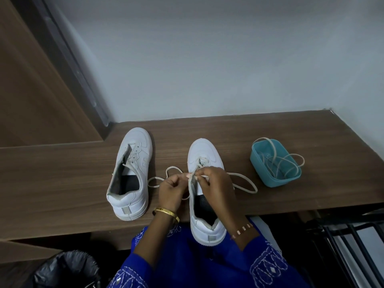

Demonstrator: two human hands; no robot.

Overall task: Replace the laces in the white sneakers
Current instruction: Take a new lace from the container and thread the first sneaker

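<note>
Two white sneakers stand on the wooden desk (pixel 62 173), toes pointing away from me. The left sneaker (pixel 131 175) has no lace in its eyelets. The right sneaker (pixel 204 156) carries a cream lace (pixel 245 185) through its front eyelets, and its heel hangs over the desk's front edge. My left hand (pixel 171 191) and my right hand (pixel 216 181) meet over this shoe's tongue, each pinching a part of the lace. Loose lace loops lie on the desk to either side of the shoe.
A teal plastic tub (pixel 274 179) at the right holds another cream lace that spills over its rim. A bin with a black liner (pixel 68 269) stands below the desk at the left. A dark metal rack (pixel 349 246) is at the lower right. The wall is close behind.
</note>
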